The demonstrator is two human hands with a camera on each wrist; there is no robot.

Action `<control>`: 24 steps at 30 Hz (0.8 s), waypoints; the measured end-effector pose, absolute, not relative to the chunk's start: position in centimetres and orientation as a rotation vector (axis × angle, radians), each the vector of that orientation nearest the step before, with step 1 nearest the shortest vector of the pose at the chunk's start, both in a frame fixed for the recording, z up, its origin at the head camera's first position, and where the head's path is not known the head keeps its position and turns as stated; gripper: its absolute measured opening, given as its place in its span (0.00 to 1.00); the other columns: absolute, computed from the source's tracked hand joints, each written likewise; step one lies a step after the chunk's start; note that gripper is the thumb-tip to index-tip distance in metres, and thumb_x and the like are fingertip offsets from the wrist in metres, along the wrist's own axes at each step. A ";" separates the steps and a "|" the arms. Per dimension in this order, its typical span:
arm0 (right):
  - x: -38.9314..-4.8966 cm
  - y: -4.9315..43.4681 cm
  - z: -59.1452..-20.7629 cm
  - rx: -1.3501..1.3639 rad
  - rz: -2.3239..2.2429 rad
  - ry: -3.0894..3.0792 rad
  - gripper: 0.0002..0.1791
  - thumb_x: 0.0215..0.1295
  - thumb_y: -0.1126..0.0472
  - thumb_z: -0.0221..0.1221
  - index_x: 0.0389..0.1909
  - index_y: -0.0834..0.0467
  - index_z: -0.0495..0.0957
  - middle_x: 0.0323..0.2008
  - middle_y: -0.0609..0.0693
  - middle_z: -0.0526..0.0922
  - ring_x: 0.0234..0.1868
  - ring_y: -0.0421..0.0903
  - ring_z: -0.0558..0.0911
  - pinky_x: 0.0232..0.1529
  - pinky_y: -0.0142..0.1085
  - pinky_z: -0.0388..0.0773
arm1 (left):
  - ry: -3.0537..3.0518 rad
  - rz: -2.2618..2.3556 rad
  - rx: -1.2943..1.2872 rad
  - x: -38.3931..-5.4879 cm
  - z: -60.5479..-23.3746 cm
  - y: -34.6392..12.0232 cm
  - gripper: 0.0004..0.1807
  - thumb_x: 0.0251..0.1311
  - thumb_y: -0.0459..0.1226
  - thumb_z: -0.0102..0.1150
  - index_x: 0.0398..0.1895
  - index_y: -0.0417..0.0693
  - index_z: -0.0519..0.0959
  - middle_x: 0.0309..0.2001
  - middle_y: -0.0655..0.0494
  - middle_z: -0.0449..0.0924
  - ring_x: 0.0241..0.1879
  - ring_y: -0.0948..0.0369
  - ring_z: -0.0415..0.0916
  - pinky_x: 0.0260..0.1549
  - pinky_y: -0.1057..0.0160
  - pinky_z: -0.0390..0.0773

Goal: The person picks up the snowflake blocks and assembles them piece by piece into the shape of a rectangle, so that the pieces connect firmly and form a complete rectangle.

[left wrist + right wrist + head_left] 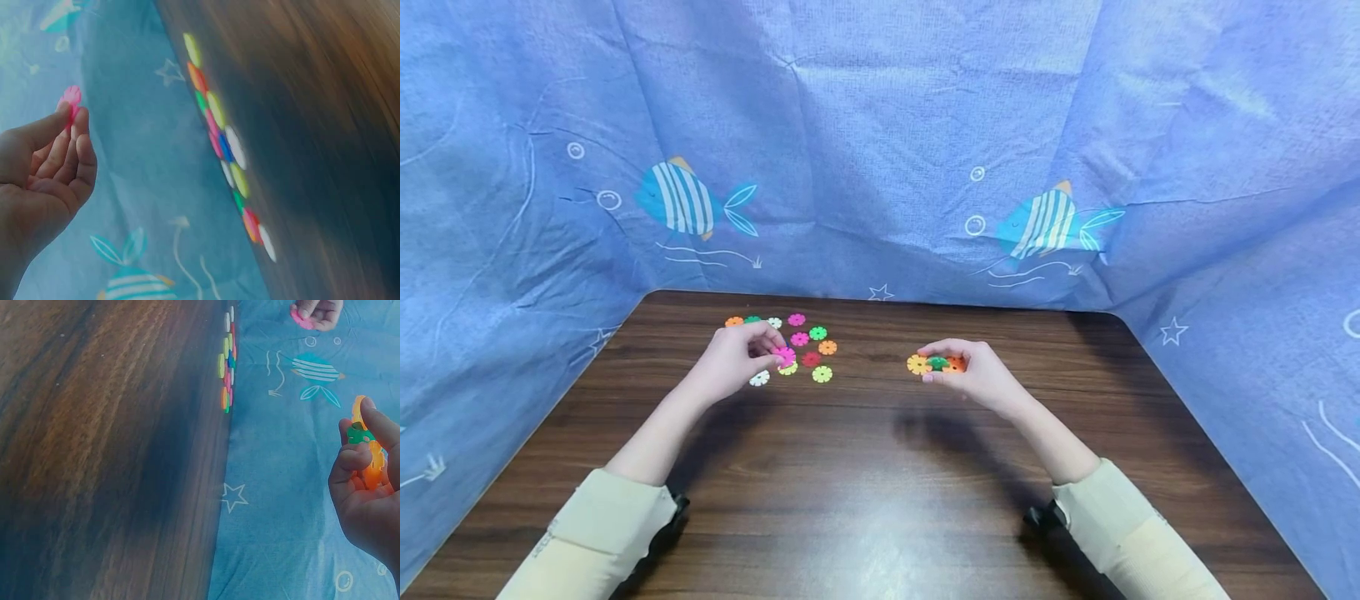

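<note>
My left hand point(739, 360) pinches a pink notched plastic disc point(785, 357) between thumb and fingertips, raised above the table; the left wrist view shows this pink disc point(72, 97) at the tips. My right hand point(976, 373) holds a short chain of joined notched discs: a yellow-orange disc point(918, 364), a green disc point(937, 363) in the middle and an orange disc point(955, 365) partly hidden by the fingers. In the right wrist view the green disc point(359, 434) sits crosswise between the two orange ones. The two hands are well apart.
Loose discs lie scattered on the dark wooden table point(865, 450) around and beyond my left hand, among them a lime disc point(822, 374), a red disc point(811, 359) and a white disc point(760, 377). A blue fish-print cloth point(880, 150) hangs behind the table.
</note>
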State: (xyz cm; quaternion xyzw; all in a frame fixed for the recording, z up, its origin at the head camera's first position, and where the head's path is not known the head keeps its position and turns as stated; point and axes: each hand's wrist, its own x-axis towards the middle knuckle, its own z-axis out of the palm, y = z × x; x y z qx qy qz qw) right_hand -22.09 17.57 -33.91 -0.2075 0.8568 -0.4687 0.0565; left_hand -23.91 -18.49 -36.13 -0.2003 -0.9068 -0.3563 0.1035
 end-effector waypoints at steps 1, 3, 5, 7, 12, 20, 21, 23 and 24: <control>-22.0 17.5 -33.7 -0.630 -1.424 2.597 0.19 0.56 0.60 0.66 0.50 0.57 0.79 0.37 0.52 0.84 0.16 0.38 0.67 0.14 0.31 0.67 | -2.649 -1.042 -0.588 -23.8 -36.0 -18.1 0.08 0.50 0.31 0.69 0.33 0.44 0.80 0.28 0.56 0.83 0.31 0.61 0.79 0.32 0.62 0.78; -21.8 17.3 -33.4 -0.631 -1.426 2.599 0.19 0.57 0.60 0.66 0.51 0.57 0.79 0.38 0.52 0.84 0.15 0.38 0.66 0.13 0.30 0.66 | -2.595 -1.034 -0.584 -23.5 -35.8 -17.4 0.08 0.49 0.32 0.70 0.33 0.44 0.81 0.28 0.56 0.83 0.30 0.62 0.79 0.32 0.62 0.79; -21.7 17.2 -33.2 -0.637 -1.440 2.593 0.19 0.57 0.61 0.66 0.51 0.57 0.79 0.37 0.52 0.84 0.15 0.37 0.65 0.13 0.30 0.65 | -2.551 -1.044 -0.569 -23.3 -35.5 -16.6 0.09 0.48 0.32 0.71 0.33 0.45 0.81 0.28 0.56 0.84 0.30 0.62 0.80 0.32 0.63 0.79; -21.6 17.0 -33.1 -0.647 -1.453 2.588 0.20 0.57 0.61 0.66 0.51 0.58 0.79 0.35 0.54 0.83 0.14 0.37 0.64 0.13 0.29 0.63 | -2.513 -1.072 -0.560 -23.0 -35.3 -16.0 0.10 0.47 0.32 0.71 0.34 0.45 0.82 0.28 0.56 0.84 0.29 0.63 0.80 0.31 0.64 0.79; -21.7 16.7 -33.1 -0.654 -1.494 2.543 0.19 0.56 0.62 0.66 0.50 0.60 0.80 0.29 0.60 0.82 0.13 0.36 0.62 0.13 0.28 0.60 | -2.467 -1.152 -0.530 -22.5 -34.9 -14.4 0.13 0.48 0.34 0.71 0.39 0.45 0.83 0.28 0.55 0.85 0.28 0.63 0.80 0.27 0.68 0.77; -23.3 16.7 -35.0 -0.645 -1.513 2.528 0.19 0.55 0.59 0.67 0.50 0.54 0.81 0.22 0.48 0.79 0.13 0.38 0.61 0.13 0.28 0.58 | -2.368 -1.315 -0.511 -21.9 -35.2 -12.2 0.11 0.49 0.37 0.71 0.37 0.49 0.84 0.28 0.58 0.85 0.25 0.65 0.79 0.24 0.69 0.76; -23.6 16.7 -35.4 -0.641 -1.514 2.534 0.19 0.55 0.58 0.68 0.50 0.53 0.82 0.22 0.48 0.78 0.13 0.38 0.61 0.14 0.28 0.58 | -2.354 -1.334 -0.511 -21.9 -35.2 -11.9 0.10 0.49 0.37 0.71 0.37 0.49 0.84 0.28 0.58 0.85 0.25 0.65 0.79 0.24 0.69 0.76; -23.8 16.7 -35.5 -0.642 -1.521 2.546 0.19 0.54 0.56 0.68 0.49 0.50 0.82 0.22 0.50 0.77 0.14 0.38 0.61 0.14 0.28 0.58 | -2.328 -1.375 -0.507 -21.8 -35.3 -11.4 0.10 0.50 0.37 0.71 0.36 0.49 0.84 0.29 0.58 0.85 0.25 0.65 0.79 0.24 0.69 0.76; -23.8 16.7 -35.6 -0.646 -1.527 2.551 0.19 0.54 0.55 0.68 0.48 0.49 0.82 0.22 0.50 0.77 0.14 0.38 0.61 0.14 0.28 0.58 | -2.315 -1.397 -0.502 -21.7 -35.4 -11.1 0.10 0.50 0.37 0.71 0.36 0.49 0.84 0.29 0.58 0.85 0.25 0.65 0.79 0.24 0.69 0.76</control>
